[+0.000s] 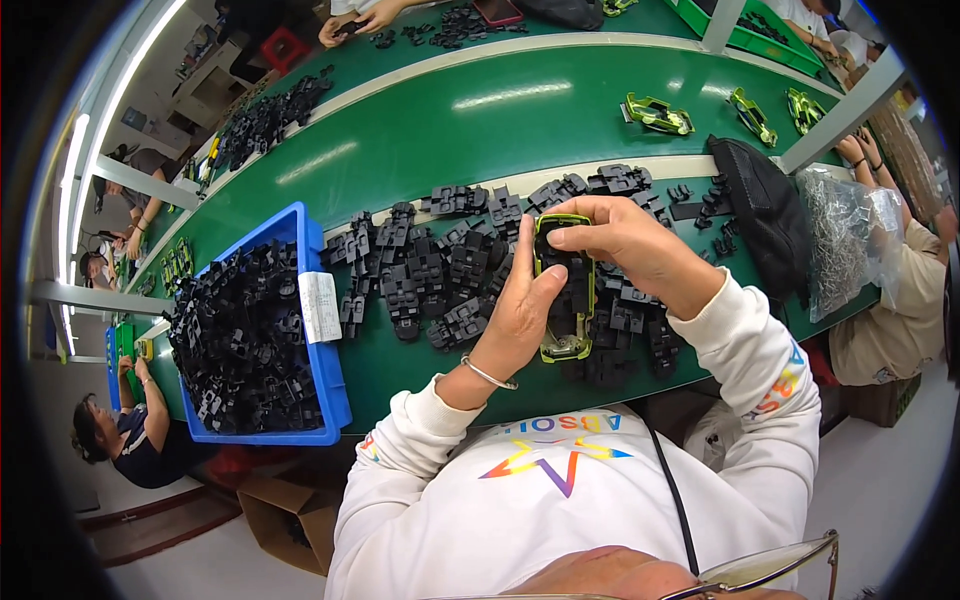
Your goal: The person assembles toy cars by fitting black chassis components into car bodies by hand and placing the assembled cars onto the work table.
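Observation:
Between my hands is a lime-green toy car body point(567, 351), held with its hollow underside up and a black plastic part point(577, 292) lying inside it. My left hand point(520, 315) grips its left side, the thumb resting over the black part. From the upper right my right hand point(640, 245) holds the far end, its fingers bent round the rim and its thumb pressed on the inside. Just beyond and around the hands lie many loose black plastic car parts point(405, 275) in a heap on the green bench. Fingertips behind the body are hidden.
A blue bin point(336, 385) full of black parts stands at my left. To the right are a black bag point(760, 215) and a clear bag of screws point(835, 235). Green car bodies point(657, 115) sit on the green conveyor point(420, 120) beyond a pale rail. Other people work around it.

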Tool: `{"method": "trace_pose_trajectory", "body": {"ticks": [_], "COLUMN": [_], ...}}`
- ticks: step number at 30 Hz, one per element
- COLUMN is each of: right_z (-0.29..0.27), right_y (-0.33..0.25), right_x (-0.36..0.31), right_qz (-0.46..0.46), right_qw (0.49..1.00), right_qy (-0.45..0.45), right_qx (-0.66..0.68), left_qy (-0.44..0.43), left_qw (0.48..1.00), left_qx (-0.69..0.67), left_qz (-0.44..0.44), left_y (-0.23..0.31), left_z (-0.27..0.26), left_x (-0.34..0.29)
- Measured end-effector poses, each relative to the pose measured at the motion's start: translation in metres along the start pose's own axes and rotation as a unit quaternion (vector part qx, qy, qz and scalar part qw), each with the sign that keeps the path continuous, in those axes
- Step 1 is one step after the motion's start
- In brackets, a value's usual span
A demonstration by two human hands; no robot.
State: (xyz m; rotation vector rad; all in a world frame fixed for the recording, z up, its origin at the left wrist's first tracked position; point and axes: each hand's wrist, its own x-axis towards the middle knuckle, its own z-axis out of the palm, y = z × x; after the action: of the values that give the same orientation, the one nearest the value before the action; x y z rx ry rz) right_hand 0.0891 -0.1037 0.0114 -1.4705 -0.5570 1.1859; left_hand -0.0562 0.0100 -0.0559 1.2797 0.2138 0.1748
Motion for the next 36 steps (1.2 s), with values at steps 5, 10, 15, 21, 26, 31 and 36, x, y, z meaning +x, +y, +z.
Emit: {"method": "trace_pose_trajectory", "body": {"ticks": [5, 10, 15, 21, 26, 31, 36], "right_z": [0.002, 0.001, -0.001, 0.000, -0.013, -0.018, -0.013], "right_y": [-0.003, -0.004, 0.008, -0.006, -0.001, 0.008, 0.007], "right_x": [0.001, 0.000, 0.003, -0.004, -0.007, -0.008, -0.012], "right_qz": [0.058, 0.058, 0.070, 0.069, 0.057, 0.044, 0.014], "right_qw": [0.997, 0.997, 0.995, 0.994, 0.995, 0.997, 0.999], "right_qy": [0.046, 0.042, 0.065, 0.033, 0.015, 0.002, 0.006], "right_qx": [0.027, 0.030, 0.024, 0.074, 0.081, 0.059, 0.049], "left_qy": [-0.001, -0.070, -0.088, -0.081, -0.092, -0.096, -0.115], "left_qw": [0.984, 0.993, 0.992, 0.995, 0.994, 0.992, 0.991], "left_qx": [0.167, 0.093, 0.086, -0.023, -0.033, 0.073, 0.060], "left_qz": [0.069, 0.021, 0.013, -0.045, -0.052, -0.022, -0.033], "left_y": [0.006, 0.010, 0.006, 0.028, 0.024, 0.025, 0.027], "left_z": [-0.002, -0.005, -0.005, -0.002, -0.002, 0.003, 0.004], "left_x": [0.001, 0.002, 0.004, 0.004, 0.003, 0.001, -0.002]}}
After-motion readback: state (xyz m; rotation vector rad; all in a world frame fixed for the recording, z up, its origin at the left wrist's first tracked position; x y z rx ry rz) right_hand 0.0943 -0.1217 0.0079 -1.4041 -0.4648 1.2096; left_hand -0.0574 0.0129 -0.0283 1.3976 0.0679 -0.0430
